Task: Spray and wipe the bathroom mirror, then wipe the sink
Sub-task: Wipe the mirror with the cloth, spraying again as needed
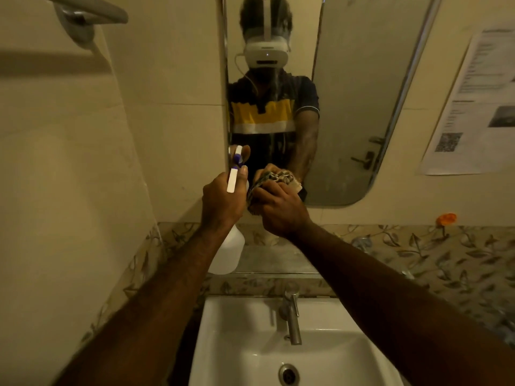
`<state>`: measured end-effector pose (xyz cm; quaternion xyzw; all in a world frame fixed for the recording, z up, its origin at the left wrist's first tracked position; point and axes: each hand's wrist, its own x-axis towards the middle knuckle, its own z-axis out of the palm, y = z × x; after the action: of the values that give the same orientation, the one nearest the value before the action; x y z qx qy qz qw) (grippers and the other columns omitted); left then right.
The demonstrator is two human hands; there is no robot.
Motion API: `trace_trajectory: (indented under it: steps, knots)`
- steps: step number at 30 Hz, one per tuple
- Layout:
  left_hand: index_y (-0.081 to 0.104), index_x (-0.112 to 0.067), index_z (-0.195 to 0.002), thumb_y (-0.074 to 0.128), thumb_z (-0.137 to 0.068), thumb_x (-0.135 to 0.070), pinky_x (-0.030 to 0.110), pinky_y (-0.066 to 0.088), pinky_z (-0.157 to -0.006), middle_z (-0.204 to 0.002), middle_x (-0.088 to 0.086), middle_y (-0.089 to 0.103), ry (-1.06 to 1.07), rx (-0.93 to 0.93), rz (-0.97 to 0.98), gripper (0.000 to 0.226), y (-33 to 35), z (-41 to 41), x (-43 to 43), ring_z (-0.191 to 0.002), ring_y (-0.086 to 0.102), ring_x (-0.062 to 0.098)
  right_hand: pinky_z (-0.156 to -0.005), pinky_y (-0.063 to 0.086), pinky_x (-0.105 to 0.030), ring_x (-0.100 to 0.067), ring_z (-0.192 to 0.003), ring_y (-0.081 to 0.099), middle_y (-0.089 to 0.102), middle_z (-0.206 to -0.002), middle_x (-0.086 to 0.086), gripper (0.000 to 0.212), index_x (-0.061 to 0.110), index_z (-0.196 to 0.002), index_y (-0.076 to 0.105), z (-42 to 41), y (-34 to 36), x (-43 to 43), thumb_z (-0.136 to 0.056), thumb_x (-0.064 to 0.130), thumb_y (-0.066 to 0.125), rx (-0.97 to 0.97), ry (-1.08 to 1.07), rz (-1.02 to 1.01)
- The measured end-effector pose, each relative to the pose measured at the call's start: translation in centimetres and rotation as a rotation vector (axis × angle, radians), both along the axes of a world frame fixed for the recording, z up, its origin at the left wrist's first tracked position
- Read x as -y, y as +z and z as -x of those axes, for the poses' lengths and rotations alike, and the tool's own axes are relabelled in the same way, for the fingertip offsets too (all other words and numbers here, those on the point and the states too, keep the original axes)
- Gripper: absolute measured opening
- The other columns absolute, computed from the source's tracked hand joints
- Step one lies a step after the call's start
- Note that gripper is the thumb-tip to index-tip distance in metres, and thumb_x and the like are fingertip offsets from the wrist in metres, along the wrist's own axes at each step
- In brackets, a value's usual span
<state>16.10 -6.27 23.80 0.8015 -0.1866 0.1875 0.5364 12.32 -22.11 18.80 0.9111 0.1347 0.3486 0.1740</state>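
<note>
My left hand (223,200) grips a white spray bottle (230,253) by its neck, with the white and purple nozzle (233,178) pointing at the mirror (351,101). My right hand (280,208) is closed on a bunched patterned cloth (274,181) and holds it against the lower left part of the glass. Streaks of liquid run down the mirror above the cloth. Below my arms sits the white sink (237,344) with a steel tap (291,316).
A grey towel bar (89,12) juts from the left wall at the top. A printed paper notice (473,107) hangs on the wall to the right of the mirror. A narrow ledge (278,263) and leaf-patterned tiles (418,254) run behind the sink.
</note>
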Motion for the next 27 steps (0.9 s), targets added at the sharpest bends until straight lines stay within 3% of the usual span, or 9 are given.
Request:
trace_trajectory:
  steps: [6, 11, 14, 20, 24, 27]
  knots:
    - [0.067, -0.017, -0.092, 0.051, -0.098, -0.051, 0.040, 0.061, -0.056, -0.068, -0.007, 0.064, -0.052, -0.022, 0.011, 0.038, -0.6, 1.5, 3.0, -0.059, 0.065, 0.011, -0.087, 0.046, -0.040, -0.025, -0.112, 0.058, 0.067, -0.114, 0.005, 0.024, 0.029, -0.097, 0.081, 2.2, 0.0, 4.4, -0.082, 0.024, 0.062, 0.009, -0.029, 0.041]
    - [0.061, -0.024, -0.080, 0.046, -0.097, -0.058, 0.042, 0.060, -0.054, -0.067, -0.001, 0.065, -0.085, -0.004, -0.008, 0.041, -0.6, 2.6, 5.5, -0.057, 0.065, 0.017, -0.087, 0.045, -0.040, -0.026, -0.109, 0.060, 0.068, -0.111, 0.004, 0.029, 0.026, -0.094, 0.081, 4.5, 0.6, 7.7, -0.082, 0.023, 0.054, 0.025, -0.065, 0.083]
    - [0.058, -0.024, -0.075, 0.045, -0.095, -0.061, 0.043, 0.059, -0.051, -0.063, 0.000, 0.064, -0.109, -0.012, -0.018, 0.045, -0.8, 3.2, 6.8, -0.053, 0.065, 0.019, -0.084, 0.046, -0.040, -0.028, -0.105, 0.063, 0.069, -0.109, 0.003, 0.025, 0.025, -0.091, 0.080, 5.8, 0.6, 9.9, -0.080, 0.022, 0.058, 0.052, -0.070, 0.091]
    - [0.059, -0.020, -0.075, 0.047, -0.098, -0.054, 0.031, 0.051, -0.048, -0.059, -0.004, 0.060, -0.149, -0.019, -0.030, 0.044, -0.8, 4.9, 8.9, -0.050, 0.060, 0.013, -0.080, 0.044, -0.040, -0.030, -0.100, 0.063, 0.070, -0.106, 0.001, 0.020, 0.021, -0.088, 0.079, 7.9, 0.3, 13.7, -0.079, 0.019, 0.061, 0.080, -0.084, 0.116]
    - [0.057, -0.021, -0.072, 0.049, -0.097, -0.056, 0.041, 0.058, -0.049, -0.058, -0.004, 0.059, -0.160, -0.013, -0.035, 0.043, -1.0, 5.7, 10.0, -0.051, 0.062, 0.013, -0.081, 0.044, -0.041, -0.029, -0.102, 0.062, 0.069, -0.107, 0.000, 0.019, 0.021, -0.089, 0.079, 9.1, 0.1, 15.5, -0.080, 0.019, 0.062, 0.094, -0.114, 0.120]
    - [0.058, -0.019, -0.074, 0.050, -0.097, -0.053, 0.040, 0.058, -0.050, -0.061, -0.010, 0.054, -0.160, -0.013, -0.048, 0.042, -0.7, 6.5, 10.5, -0.051, 0.059, 0.009, -0.084, 0.044, -0.043, -0.030, -0.108, 0.059, 0.067, -0.113, -0.001, 0.021, 0.024, -0.099, 0.078, 9.6, -0.1, 16.6, -0.084, 0.023, 0.063, 0.071, -0.171, 0.062]
